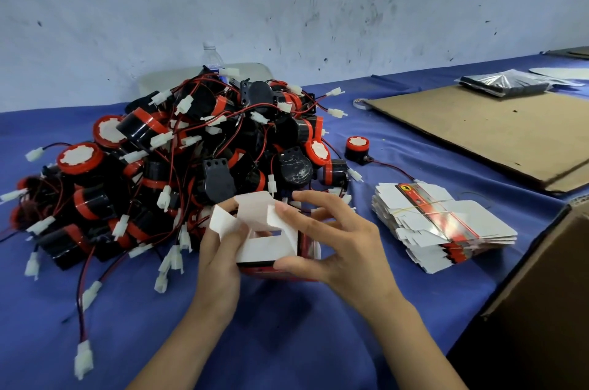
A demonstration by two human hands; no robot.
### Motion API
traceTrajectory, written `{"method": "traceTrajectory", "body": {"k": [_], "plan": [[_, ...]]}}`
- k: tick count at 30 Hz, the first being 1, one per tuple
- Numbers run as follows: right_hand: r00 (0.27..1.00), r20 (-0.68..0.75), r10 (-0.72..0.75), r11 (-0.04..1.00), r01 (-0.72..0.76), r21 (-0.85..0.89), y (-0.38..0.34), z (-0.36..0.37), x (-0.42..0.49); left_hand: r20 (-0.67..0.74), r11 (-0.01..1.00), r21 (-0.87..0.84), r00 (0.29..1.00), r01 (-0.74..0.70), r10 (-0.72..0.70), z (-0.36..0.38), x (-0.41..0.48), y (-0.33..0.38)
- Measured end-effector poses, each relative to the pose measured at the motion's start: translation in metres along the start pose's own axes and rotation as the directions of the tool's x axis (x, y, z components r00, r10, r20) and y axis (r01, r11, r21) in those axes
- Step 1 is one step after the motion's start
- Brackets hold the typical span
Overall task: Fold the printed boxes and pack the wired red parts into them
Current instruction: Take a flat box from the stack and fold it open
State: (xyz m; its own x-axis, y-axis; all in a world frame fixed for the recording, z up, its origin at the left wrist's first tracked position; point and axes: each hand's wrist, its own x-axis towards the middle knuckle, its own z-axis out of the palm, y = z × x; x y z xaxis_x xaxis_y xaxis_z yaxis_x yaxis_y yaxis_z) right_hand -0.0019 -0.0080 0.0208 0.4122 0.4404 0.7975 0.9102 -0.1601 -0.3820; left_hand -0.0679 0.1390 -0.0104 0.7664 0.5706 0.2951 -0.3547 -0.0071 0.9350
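A small printed box [266, 244], white inside and red outside, is held above the blue table with its end flaps standing up. My left hand [220, 257] grips its left side, the thumb on a flap. My right hand [334, 244] holds its right side, the fingers curled over the top flaps and the thumb under the near edge. Behind the box lies a big pile of wired red and black parts [191, 154] with white plugs. One single part [357, 149] stands apart to the right of the pile. A banded stack of flat printed boxes [443, 227] lies to the right.
A flat brown cardboard sheet [497, 131] covers the far right of the table, with a silver packet [506, 83] behind it. An open brown carton [548, 300] stands at the near right edge. A plastic bottle [212, 58] and a white bag stand behind the pile.
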Motion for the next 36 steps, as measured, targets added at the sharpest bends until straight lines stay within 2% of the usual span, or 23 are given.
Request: {"method": "traceTrajectory", "body": {"k": [2, 4, 8, 11, 14, 21, 26, 29, 32, 34, 36], "plan": [[0.995, -0.089, -0.05, 0.997, 0.043, -0.07, -0.001, 0.001, 0.001, 0.038, 0.999, 0.03, 0.999, -0.019, 0.018, -0.001, 0.001, -0.002], [0.993, -0.111, -0.044, 0.998, 0.039, -0.045, -0.002, 0.005, 0.001, 0.072, 0.998, 0.041, 0.996, -0.053, 0.05, -0.002, 0.0, -0.002], [0.981, -0.03, 0.191, 0.961, -0.181, 0.21, -0.003, 0.011, 0.0, 0.137, 0.992, 0.07, 0.986, -0.102, 0.091, -0.003, -0.004, -0.001], [0.918, -0.072, 0.391, 0.892, -0.359, 0.275, -0.001, 0.015, 0.0, 0.193, 0.981, 0.152, 0.977, -0.122, 0.091, -0.001, -0.005, 0.001], [0.867, -0.114, 0.486, 0.833, -0.42, 0.36, 0.001, 0.017, 0.001, 0.176, 0.982, 0.155, 0.981, -0.104, 0.076, 0.004, -0.006, 0.004], [0.871, -0.051, 0.489, 0.781, -0.411, 0.471, -0.003, 0.022, -0.002, 0.151, 0.975, 0.174, 0.982, -0.14, 0.114, 0.002, -0.007, 0.007], [0.803, 0.045, 0.595, 0.691, -0.538, 0.482, 0.004, 0.021, -0.005, 0.156, 0.978, 0.186, 0.986, -0.089, 0.06, 0.004, -0.008, 0.006], [0.823, 0.06, 0.564, 0.729, -0.531, 0.432, 0.009, 0.019, -0.006, 0.168, 0.986, 0.159, 0.985, -0.055, 0.028, 0.004, -0.008, 0.004], [0.857, 0.101, 0.505, 0.744, -0.491, 0.453, 0.01, 0.019, -0.005, 0.182, 0.987, 0.149, 0.982, -0.068, 0.04, 0.004, -0.008, 0.005], [0.868, 0.133, 0.479, 0.709, -0.472, 0.524, 0.009, 0.019, -0.004, 0.193, 0.983, 0.164, 0.98, -0.082, 0.049, 0.004, -0.008, 0.006], [0.863, 0.157, 0.48, 0.62, -0.46, 0.636, 0.006, 0.017, -0.005, 0.215, 0.984, 0.156, 0.975, -0.089, 0.054, 0.007, -0.009, 0.007]]}}
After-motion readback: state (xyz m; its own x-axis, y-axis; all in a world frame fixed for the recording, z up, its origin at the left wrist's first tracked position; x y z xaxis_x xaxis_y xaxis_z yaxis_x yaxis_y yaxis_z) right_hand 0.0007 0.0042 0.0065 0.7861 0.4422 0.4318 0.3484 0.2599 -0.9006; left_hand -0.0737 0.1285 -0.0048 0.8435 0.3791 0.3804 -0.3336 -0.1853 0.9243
